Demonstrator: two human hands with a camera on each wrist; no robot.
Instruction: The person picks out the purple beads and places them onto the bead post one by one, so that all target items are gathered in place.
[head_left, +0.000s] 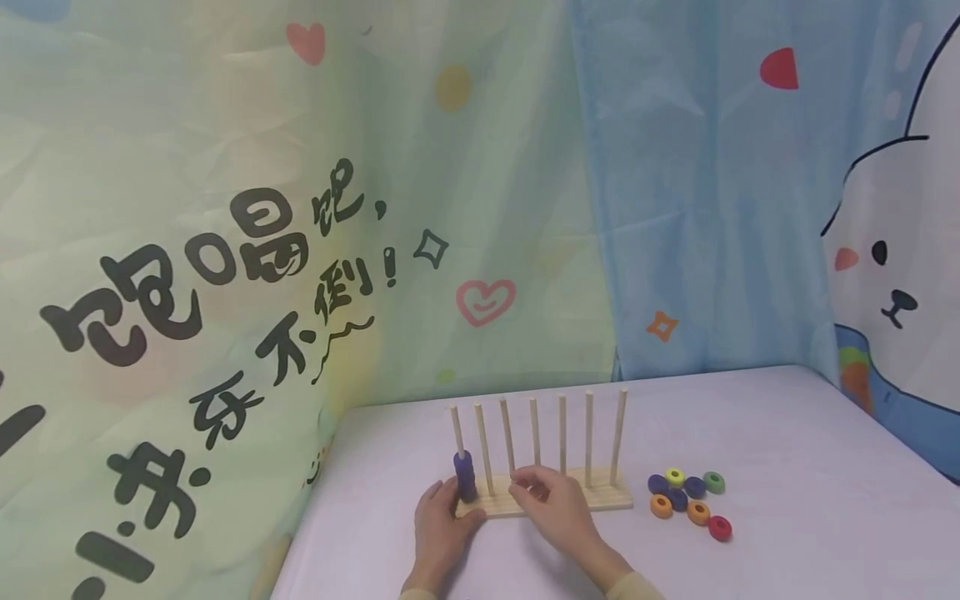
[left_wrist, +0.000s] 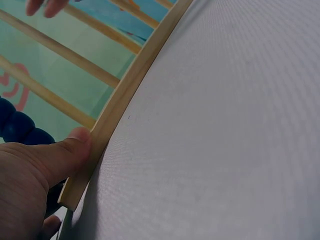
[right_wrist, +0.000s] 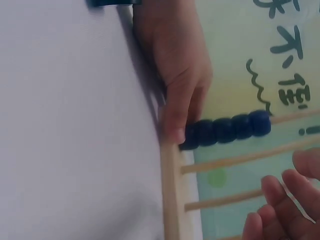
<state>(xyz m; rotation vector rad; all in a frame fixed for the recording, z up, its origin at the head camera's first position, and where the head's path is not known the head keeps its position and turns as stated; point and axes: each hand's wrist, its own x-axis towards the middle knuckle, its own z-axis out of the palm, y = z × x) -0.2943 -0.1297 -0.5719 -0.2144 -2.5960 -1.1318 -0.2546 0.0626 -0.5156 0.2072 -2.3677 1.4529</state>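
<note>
A wooden peg stand [head_left: 495,507] with a row of upright pegs stands on the table. Several dark blue beads [head_left: 465,477] are stacked on its leftmost peg; the other pegs carry no visible beads. My left hand [head_left: 441,533] grips the stand's left end, and in the left wrist view its thumb [left_wrist: 75,145] presses on the front edge of the base. In front of the middle pegs is my right hand [head_left: 558,507]. Its fingers [right_wrist: 275,192], loosely bent and apart in the right wrist view, have nothing visible between them.
Loose beads lie on the table right of the stand: a yellow bead [head_left: 675,477], a green bead [head_left: 715,482], a red bead [head_left: 720,528], an orange bead [head_left: 698,512], another orange one and 3 blue ones. A printed curtain [head_left: 480,200] hangs behind the table.
</note>
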